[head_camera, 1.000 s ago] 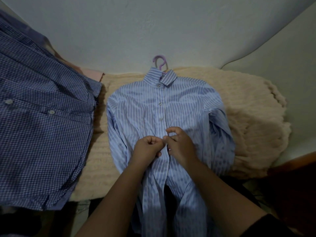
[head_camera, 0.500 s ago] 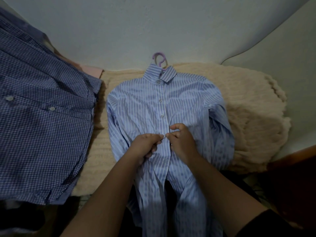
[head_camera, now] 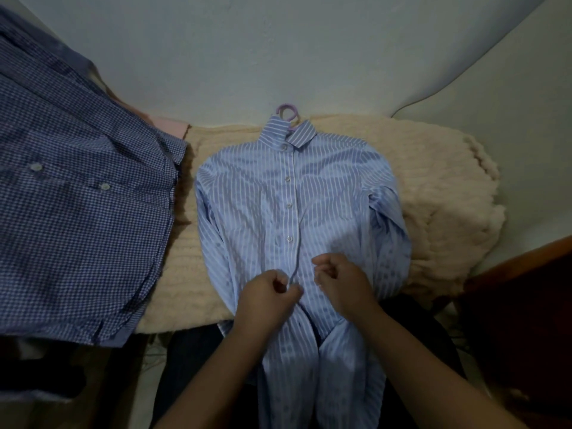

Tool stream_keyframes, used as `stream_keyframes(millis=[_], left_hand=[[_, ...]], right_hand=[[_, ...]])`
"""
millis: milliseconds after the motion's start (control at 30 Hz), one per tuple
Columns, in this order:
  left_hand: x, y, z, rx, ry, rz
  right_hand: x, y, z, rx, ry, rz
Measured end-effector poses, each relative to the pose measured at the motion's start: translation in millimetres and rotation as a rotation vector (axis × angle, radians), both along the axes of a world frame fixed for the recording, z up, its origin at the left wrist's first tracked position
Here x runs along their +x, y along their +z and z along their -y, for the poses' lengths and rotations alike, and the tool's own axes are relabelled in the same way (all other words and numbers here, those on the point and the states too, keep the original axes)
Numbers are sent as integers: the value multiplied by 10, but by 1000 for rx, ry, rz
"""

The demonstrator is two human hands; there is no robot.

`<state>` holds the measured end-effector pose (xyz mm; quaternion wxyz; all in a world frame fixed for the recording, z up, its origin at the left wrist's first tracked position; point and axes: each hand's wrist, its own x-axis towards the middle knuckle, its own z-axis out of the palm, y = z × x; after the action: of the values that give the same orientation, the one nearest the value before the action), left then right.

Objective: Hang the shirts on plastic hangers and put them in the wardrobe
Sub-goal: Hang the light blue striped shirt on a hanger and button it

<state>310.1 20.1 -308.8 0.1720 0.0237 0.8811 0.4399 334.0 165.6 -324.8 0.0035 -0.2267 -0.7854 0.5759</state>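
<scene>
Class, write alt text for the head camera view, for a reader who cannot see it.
Two hands, left hand and right hand, work at the front of a striped shirt on a purple hanger, laid on a cream blanket. A checked shirt lies left.

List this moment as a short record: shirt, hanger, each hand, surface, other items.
shirt: striped shirt lies flat, upper buttons done, lower front open
hanger: purple hanger hook shows above the collar
left hand: left hand pinches the placket
right hand: right hand curled at the placket's other edge; grip unclear
surface: cream blanket
other: checked shirt lies to the left
</scene>
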Motion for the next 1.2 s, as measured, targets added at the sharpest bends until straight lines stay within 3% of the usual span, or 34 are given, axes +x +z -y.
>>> stream_keyframes(millis=[167, 333, 433, 700, 1200], left_hand=[[-66, 12, 143, 156, 65, 175], [-147, -42, 231, 406, 125, 435], [-142, -17, 227, 478, 105, 486], [-127, -73, 200, 458, 59, 433], [-184, -82, 98, 489, 154, 532]], right_hand=[[-25, 94, 48, 343, 332, -17], [-82, 70, 198, 444, 330, 64], [-108, 139, 212, 383, 300, 132], [-108, 187, 165, -56, 131, 209], [-100, 147, 196, 36, 190, 141]])
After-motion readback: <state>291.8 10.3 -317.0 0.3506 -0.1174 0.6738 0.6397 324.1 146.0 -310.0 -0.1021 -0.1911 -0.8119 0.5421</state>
